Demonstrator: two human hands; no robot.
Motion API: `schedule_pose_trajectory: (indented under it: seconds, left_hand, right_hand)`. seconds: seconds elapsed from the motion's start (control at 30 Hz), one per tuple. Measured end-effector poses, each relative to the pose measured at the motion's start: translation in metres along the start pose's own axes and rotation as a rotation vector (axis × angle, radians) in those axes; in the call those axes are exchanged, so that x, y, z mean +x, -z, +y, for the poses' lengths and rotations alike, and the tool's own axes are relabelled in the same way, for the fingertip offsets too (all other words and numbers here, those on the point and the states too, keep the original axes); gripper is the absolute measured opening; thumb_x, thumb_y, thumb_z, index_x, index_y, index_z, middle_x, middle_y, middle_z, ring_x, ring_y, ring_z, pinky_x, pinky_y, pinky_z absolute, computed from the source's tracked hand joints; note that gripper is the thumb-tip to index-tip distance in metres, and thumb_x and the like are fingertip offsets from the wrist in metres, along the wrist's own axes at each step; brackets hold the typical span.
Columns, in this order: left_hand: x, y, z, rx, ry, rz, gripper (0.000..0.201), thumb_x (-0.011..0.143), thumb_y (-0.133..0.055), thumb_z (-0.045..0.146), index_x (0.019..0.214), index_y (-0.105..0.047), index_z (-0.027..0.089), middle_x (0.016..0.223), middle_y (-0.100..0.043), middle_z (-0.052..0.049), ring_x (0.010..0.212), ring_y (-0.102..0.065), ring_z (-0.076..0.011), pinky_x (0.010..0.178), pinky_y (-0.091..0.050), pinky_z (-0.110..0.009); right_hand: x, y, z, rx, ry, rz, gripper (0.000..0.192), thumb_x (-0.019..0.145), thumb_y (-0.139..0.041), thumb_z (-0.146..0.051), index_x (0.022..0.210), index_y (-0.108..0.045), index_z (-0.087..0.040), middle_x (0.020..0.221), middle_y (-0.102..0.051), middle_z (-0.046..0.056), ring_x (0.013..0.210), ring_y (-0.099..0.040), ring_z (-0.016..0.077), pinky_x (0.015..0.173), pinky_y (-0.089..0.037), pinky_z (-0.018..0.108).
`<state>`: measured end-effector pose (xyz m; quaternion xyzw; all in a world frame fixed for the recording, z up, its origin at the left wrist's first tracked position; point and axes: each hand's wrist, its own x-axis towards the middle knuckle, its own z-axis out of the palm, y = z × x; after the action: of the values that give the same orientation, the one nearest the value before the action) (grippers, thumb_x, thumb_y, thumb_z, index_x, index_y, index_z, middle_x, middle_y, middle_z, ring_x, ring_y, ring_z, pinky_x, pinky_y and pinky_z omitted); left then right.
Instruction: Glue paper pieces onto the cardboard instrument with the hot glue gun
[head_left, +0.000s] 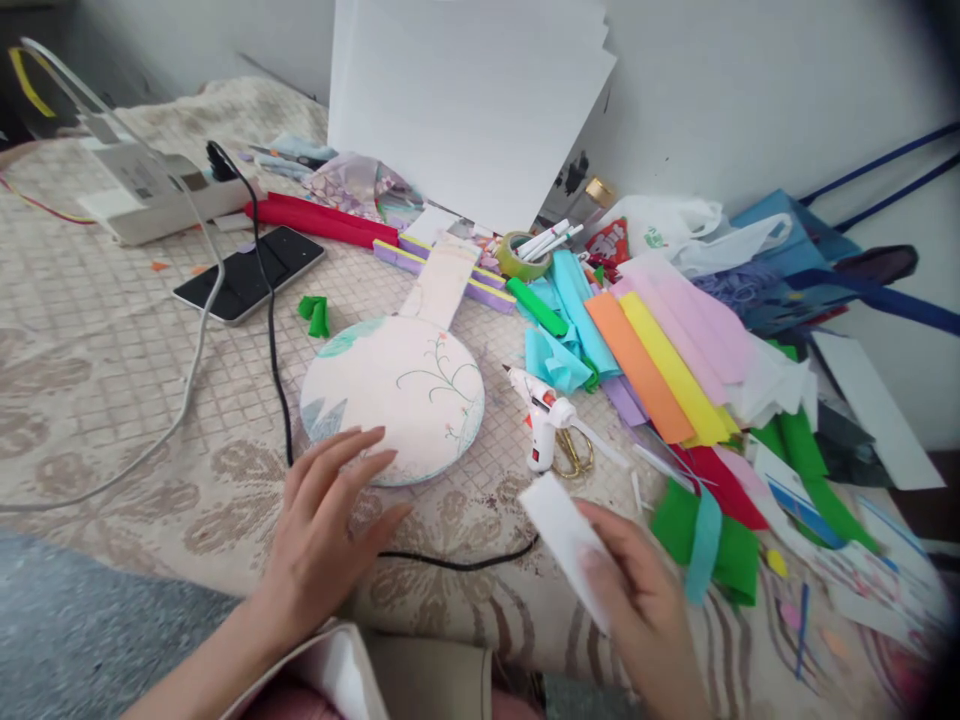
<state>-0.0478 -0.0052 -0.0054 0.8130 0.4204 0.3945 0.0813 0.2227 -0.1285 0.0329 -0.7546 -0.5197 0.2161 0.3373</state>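
A round white paper fan [382,400] with drawn green vines and a flat handle [442,280] lies on the patterned tablecloth. My left hand [330,510] rests at the fan's lower left edge, fingers stretched and apart, holding nothing. Between the thumb and fingers of my right hand [637,590] is a white paper strip [566,540], tilted up to the left. Just beyond that strip, a white hot glue gun [541,405] stands on the table. Gold-handled scissors [574,452] lie beside it, partly hidden.
Crepe paper strips in orange [637,365], yellow and pink pile up at the right. A phone [251,272] lies at the left, near a power strip [165,205]; a black cord [274,350] runs close to the fan. Large white sheets [465,100] lean against the wall.
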Motion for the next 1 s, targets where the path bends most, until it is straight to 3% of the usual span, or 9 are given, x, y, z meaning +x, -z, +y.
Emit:
schedule_pose_trajectory:
  seconds: [0.17,0.4,0.57,0.83,1.0]
  left_hand:
    - [0.005,-0.005,-0.005,0.047,0.014,-0.060,0.042,0.081,-0.064,0.020,0.120,-0.049,0.020,0.127,-0.055,-0.012,0.124,-0.046,-0.0304,0.101,-0.041,-0.051]
    - [0.008,-0.009,-0.006,0.036,0.034,-0.084,0.046,0.080,-0.063,0.016,0.123,-0.046,0.018,0.132,-0.051,-0.014,0.130,-0.038,-0.0319,0.104,-0.038,-0.053]
    - [0.010,-0.008,-0.008,0.023,0.050,-0.092,0.048,0.079,-0.064,0.017,0.124,-0.045,0.019,0.135,-0.047,-0.015,0.135,-0.031,-0.0337,0.108,-0.031,-0.057]
    - [0.014,0.000,-0.020,-0.031,0.115,-0.054,0.065,0.076,-0.071,0.031,0.132,-0.038,0.021,0.139,-0.042,-0.015,0.137,-0.027,-0.0351,0.108,-0.028,-0.059]
    - [0.018,0.005,-0.027,-0.068,0.114,-0.085,0.072,0.074,-0.072,0.040,0.134,-0.037,0.019,0.142,-0.039,-0.016,0.138,-0.023,-0.0370,0.110,-0.024,-0.060]
  right_hand:
    - [0.009,-0.034,-0.014,0.035,0.032,-0.157,0.030,0.088,-0.051,-0.031,0.116,-0.060,-0.026,0.115,-0.067,0.007,0.105,-0.064,0.0235,0.087,-0.053,0.037]
    - [0.021,-0.038,-0.024,-0.098,0.157,-0.199,0.034,0.090,-0.047,-0.024,0.123,-0.056,-0.026,0.124,-0.063,0.006,0.113,-0.060,0.0227,0.093,-0.050,0.038]
    - [0.018,-0.044,-0.028,-0.114,0.154,-0.151,0.028,0.089,-0.048,-0.025,0.116,-0.056,-0.025,0.115,-0.067,0.006,0.105,-0.063,0.0216,0.088,-0.052,0.036]
    - [0.013,-0.049,-0.025,0.013,-0.072,-0.129,0.039,0.091,-0.045,-0.033,0.129,-0.048,-0.026,0.133,-0.056,0.006,0.122,-0.052,0.0232,0.099,-0.044,0.040]
    - [0.003,-0.061,-0.025,0.202,-0.309,-0.079,0.036,0.090,-0.048,-0.039,0.122,-0.054,-0.024,0.125,-0.061,0.007,0.115,-0.056,0.0236,0.095,-0.046,0.038]
